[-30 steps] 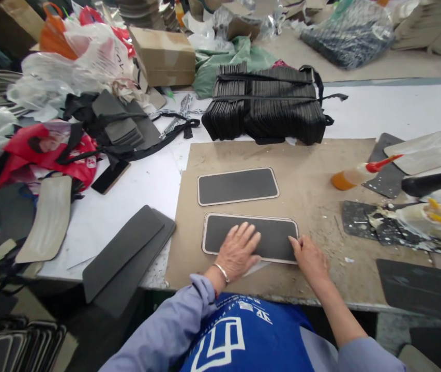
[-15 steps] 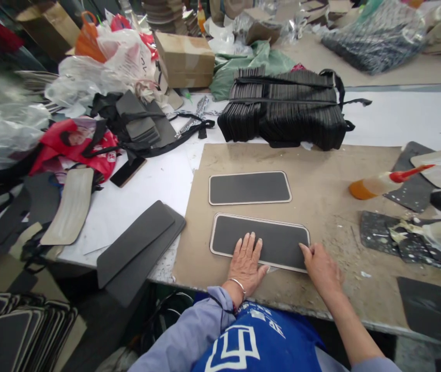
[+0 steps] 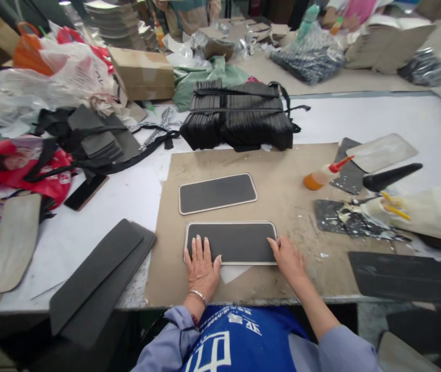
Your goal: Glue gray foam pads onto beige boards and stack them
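A dark grey rectangular panel (image 3: pixel 239 243) with rounded corners and a pale border lies flat on the brown board in front of me. Across its left end my left hand (image 3: pixel 201 263) rests flat, fingers spread. My right hand (image 3: pixel 288 258) is at the panel's right edge, with its fingertips closed on the border and the other fingers curled. A similar pale-edged panel (image 3: pixel 218 194) lies just beyond, touched by neither hand. Under the near edge of the first panel, a scrap of white paper (image 3: pixel 234 274) sticks out.
To the right are a glue bottle (image 3: pixel 317 180) with a red nozzle, a black-handled tool (image 3: pixel 393 177) and a glue-spattered dark sheet (image 3: pixel 331 216). A strapped bundle of dark pieces (image 3: pixel 239 116) stands behind. Leftward lie dark sheets (image 3: pixel 96 274) and a phone (image 3: pixel 86 192).
The view has turned to the right, so the scene sits further left. My left hand has slid toward the panel's left end; my right hand stays at its right edge.
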The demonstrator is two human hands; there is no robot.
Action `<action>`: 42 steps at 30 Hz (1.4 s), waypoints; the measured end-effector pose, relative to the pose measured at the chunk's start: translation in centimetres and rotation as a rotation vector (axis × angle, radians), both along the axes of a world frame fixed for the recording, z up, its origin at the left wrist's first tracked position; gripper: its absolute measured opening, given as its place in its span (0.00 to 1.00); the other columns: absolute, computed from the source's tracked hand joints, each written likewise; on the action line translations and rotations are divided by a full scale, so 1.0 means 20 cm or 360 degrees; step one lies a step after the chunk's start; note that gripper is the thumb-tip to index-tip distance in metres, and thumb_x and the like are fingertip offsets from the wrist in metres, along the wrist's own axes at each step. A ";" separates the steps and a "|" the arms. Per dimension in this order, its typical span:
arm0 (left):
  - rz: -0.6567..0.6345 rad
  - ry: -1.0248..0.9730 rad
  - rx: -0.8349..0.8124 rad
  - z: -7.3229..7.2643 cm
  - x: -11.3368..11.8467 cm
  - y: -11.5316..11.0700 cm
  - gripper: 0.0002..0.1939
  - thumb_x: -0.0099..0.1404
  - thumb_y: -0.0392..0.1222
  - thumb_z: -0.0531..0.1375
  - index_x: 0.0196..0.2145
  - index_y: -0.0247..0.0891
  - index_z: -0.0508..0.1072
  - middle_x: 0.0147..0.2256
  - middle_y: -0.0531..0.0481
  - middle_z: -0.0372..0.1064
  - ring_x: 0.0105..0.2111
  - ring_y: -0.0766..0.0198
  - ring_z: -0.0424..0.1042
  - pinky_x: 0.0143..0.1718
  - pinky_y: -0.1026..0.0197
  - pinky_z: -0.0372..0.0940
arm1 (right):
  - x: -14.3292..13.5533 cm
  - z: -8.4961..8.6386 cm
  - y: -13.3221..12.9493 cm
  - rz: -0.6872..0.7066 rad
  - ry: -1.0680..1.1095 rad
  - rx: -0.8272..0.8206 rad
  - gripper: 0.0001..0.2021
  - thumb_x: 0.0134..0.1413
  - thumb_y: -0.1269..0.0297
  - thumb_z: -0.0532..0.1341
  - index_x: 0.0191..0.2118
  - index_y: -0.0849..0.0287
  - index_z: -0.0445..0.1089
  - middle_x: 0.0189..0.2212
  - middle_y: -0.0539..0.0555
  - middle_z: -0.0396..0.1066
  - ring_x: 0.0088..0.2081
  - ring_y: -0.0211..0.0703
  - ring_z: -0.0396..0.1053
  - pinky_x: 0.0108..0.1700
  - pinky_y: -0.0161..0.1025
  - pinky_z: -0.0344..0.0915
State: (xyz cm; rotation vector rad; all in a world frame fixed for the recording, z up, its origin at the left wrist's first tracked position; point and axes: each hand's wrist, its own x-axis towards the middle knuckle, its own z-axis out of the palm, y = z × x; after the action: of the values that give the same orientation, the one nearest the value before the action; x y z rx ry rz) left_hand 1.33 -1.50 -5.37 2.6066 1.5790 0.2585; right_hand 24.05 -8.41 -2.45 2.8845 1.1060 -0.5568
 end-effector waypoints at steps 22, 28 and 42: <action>-0.0591 -0.0020 -0.0290 0.03 0.24 0.05 0.29 0.62 0.57 0.49 0.59 0.49 0.53 0.62 0.43 0.44 0.62 0.48 0.39 0.59 0.39 0.40 | 0.02 -0.05 0.09 0.0197 -0.0281 0.0772 0.17 0.58 0.57 0.48 0.45 0.65 0.64 0.42 0.64 0.67 0.45 0.50 0.62 0.45 0.43 0.58; -0.0657 -0.0016 -0.0346 0.06 0.22 0.06 0.38 0.56 0.63 0.52 0.60 0.45 0.51 0.63 0.41 0.42 0.62 0.46 0.37 0.59 0.38 0.39 | -0.04 -0.12 0.08 0.0593 -0.0341 0.0879 0.19 0.60 0.63 0.48 0.52 0.68 0.60 0.51 0.66 0.61 0.55 0.51 0.55 0.53 0.48 0.55; -0.0683 -0.0021 -0.0293 0.07 0.23 0.05 0.33 0.55 0.58 0.58 0.57 0.52 0.57 0.63 0.41 0.41 0.62 0.41 0.37 0.57 0.35 0.38 | -0.08 -0.10 -0.29 0.0787 -0.0262 0.0797 0.15 0.54 0.67 0.56 0.48 0.61 0.67 0.46 0.60 0.67 0.49 0.50 0.61 0.50 0.47 0.62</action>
State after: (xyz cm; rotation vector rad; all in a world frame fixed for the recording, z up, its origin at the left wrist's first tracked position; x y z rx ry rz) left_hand 5.88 -0.48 -4.03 2.6988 0.9482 0.0924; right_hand 22.37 -14.22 -4.55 2.7528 2.0768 -0.0186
